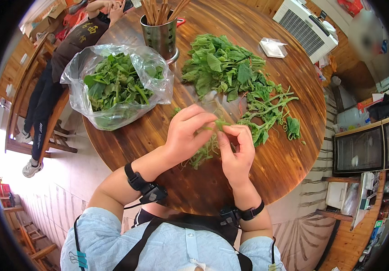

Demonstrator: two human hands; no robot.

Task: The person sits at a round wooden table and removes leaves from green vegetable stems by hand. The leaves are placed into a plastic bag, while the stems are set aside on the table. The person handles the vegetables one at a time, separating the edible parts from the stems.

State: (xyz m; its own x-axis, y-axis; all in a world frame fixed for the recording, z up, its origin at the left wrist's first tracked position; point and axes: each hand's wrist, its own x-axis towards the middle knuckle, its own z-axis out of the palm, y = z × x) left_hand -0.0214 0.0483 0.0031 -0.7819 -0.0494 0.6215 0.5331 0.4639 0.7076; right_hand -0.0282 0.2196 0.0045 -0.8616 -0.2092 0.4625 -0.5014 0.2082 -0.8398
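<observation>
My left hand [191, 133] and my right hand [236, 149] meet above the near part of the table, both pinching a small green vine stem [219, 126] with thin tendrils. Below them, partly hidden by my fingers, lies a small heap of tendrils and stem bits [201, 156]. Beyond my right hand, a large bunch of leafy green vine shoots [219, 66] rests on the wood, with looser stems [272, 108] at its near right side. To the left, a clear plastic bag [113, 120] stands wide open, holding picked greens [116, 84].
The round wooden table [282, 172] carries a perforated metal holder [160, 37] of chopsticks, a small white packet [273, 47] and a curled leaf bundle [293, 128] at right. A white appliance with a grille [304, 28] stands by the far right edge. Another person [79, 44] sits at upper left.
</observation>
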